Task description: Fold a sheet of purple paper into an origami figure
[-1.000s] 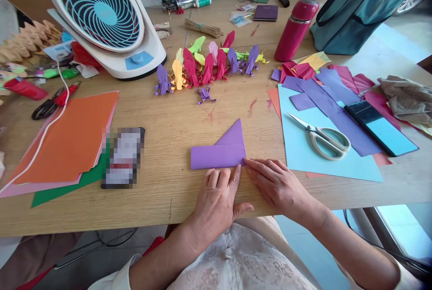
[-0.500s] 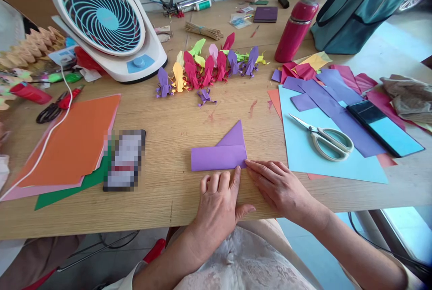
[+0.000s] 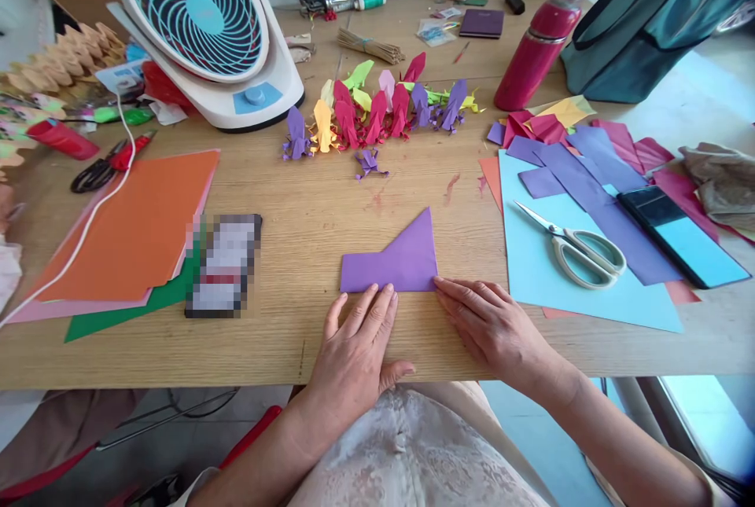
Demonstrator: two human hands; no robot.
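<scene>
A folded purple paper [image 3: 396, 257] lies flat on the wooden table, a strip at its left and a raised point at upper right. My left hand [image 3: 357, 346] has its fingers stretched out and spread, with two fingertips touching the paper's lower edge and the thumb off to the side. With its fingers pressed together, my right hand [image 3: 495, 326] holds the paper's lower right corner at the fingertips. Its thumb is mostly hidden under the hand.
Small origami figures [image 3: 376, 115] stand behind the paper. Scissors [image 3: 581, 251] lie on a light blue sheet [image 3: 534, 275] at right, near a phone [image 3: 687, 232]. Orange sheets [image 3: 135, 232] and another phone [image 3: 224, 265] are at left. A fan [image 3: 259, 98], red bottle [image 3: 536, 55] and bag [image 3: 619, 43] stand behind.
The strip's edge that crossed the raised triangle is gone, and the paper's right side now looks continuous. My left hand has moved left and its curled fingers have straightened. The view has shifted slightly.
</scene>
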